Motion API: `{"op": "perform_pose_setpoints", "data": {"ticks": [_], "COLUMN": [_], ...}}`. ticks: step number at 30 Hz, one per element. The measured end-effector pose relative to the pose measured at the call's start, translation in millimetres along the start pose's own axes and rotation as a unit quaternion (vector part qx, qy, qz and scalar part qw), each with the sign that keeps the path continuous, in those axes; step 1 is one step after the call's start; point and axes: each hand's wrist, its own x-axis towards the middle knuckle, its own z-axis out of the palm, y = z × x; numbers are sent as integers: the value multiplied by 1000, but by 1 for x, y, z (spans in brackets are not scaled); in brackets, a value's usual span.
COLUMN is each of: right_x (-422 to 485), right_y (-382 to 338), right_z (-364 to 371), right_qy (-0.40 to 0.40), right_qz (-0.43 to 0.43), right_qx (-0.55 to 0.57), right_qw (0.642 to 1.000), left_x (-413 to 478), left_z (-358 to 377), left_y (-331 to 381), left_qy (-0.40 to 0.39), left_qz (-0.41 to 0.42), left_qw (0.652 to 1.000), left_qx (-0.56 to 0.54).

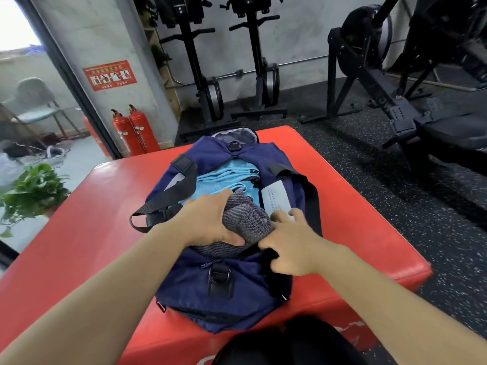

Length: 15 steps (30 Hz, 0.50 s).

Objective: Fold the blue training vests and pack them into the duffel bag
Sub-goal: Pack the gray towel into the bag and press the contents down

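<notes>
Duffel bag (237,293), navy, sits on red padded block (92,233), approx. centred. Long axis runs away from us: near end w/ black D-ring buckle (218,275) points at our body, far end points toward the wall w/ two red fire extinguishers (134,130); far end leans slightly to the right. Top opening faces up, unzipped along that same axis. Blue training vests (224,177) are inside, folded, stacked in the mid-to-far part of the opening; their fold edges run roughly across the bag, i.e. perpendicular to its long axis. Grey striped knit cloth (247,219) lies at the near end of the opening, touching the vests' near edge. Left hand (208,222) grips this cloth: fingers curved over the top, thumb tucked under the near side. Right hand (292,246) is at the bag's right rim beside the cloth, fingers partly curled, fingertips reaching a white label (275,198) on the inner right wall; hand is motion-blurred, so we cannot tell if it has hold of the rim or only touches it. Black carry strap (168,196) droops over the bag's left side. Potted plant (34,191) on floor, far left.
</notes>
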Motion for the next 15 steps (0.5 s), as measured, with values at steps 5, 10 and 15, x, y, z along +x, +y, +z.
{"op": "perform_pose_setpoints", "data": {"ticks": [5,10,15], "right_x": [-24,-24,-25], "right_y": [24,25,13], "right_z": [-6,2,-15], "right_qy": [123,126,20], "right_qz": [-47,-52,12], "right_qx": [-29,-42,18], "right_qw": [991,990,1000], "left_x": [0,-4,-7], "left_z": [8,19,20], "left_y": [7,24,17], "left_qy": [15,-48,-65], "left_qz": [34,79,77], "left_qw": [996,973,974], "left_qx": [78,210,203]}}
